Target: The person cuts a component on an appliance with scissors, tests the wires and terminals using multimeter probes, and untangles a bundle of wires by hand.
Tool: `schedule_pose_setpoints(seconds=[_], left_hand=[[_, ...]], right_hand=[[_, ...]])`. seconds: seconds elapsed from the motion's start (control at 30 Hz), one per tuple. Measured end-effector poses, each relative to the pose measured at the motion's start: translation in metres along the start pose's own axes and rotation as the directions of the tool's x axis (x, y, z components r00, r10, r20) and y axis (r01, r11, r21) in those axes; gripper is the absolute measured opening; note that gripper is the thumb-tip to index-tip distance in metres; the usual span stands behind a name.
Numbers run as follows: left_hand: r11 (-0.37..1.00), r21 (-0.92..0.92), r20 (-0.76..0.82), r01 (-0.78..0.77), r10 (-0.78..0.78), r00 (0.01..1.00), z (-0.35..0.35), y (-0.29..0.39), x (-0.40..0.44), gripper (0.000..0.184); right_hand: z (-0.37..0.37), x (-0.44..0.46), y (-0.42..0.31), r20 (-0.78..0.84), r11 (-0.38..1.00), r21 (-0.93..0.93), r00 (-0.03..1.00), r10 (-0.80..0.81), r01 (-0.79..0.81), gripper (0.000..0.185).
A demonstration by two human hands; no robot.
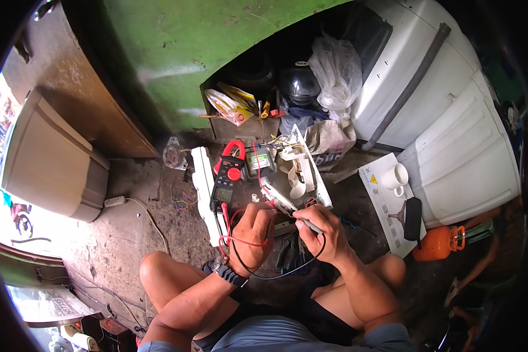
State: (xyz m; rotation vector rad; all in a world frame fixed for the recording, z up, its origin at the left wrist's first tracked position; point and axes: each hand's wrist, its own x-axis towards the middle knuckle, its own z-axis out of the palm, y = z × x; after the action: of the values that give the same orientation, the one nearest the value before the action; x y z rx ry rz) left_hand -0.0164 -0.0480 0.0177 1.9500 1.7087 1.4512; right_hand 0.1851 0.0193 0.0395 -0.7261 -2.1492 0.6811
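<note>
My left hand (pixel 253 236) is closed, with a red lead running across it and a bit of red at its fingertips that looks like a test probe. My right hand (pixel 324 230) pinches a dark test probe (pixel 308 224), whose black cable (pixel 287 273) loops down and back to the left. Both sets of fingertips meet at a small white-edged part (pixel 280 197), perhaps a circuit board. Just beyond my left hand, a red and black clamp meter (pixel 227 173) leans on a long white casing (pixel 204 190); its screen is lit but unreadable.
An opened white housing (pixel 305 170) and a clear-lidded box (pixel 260 161) lie ahead. To the right, a white mug (pixel 395 175) and black pouch (pixel 413 218) rest on a white panel (pixel 380 202), near an orange gas cylinder (pixel 433 243). A cord (pixel 152 220) crosses the floor at left.
</note>
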Motion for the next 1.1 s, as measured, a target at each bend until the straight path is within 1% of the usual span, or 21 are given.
schedule_pose_setpoints(seconds=[1.1], left_hand=[[1.000, -0.004, -0.002, -0.014, 0.014, 1.000, -0.0003, -0.0006, -0.0001, 0.023]], right_hand=[[0.0009, -0.0004, 0.0004, -0.017, 1.000, -0.010, 1.000, -0.026, 0.025, 0.014]])
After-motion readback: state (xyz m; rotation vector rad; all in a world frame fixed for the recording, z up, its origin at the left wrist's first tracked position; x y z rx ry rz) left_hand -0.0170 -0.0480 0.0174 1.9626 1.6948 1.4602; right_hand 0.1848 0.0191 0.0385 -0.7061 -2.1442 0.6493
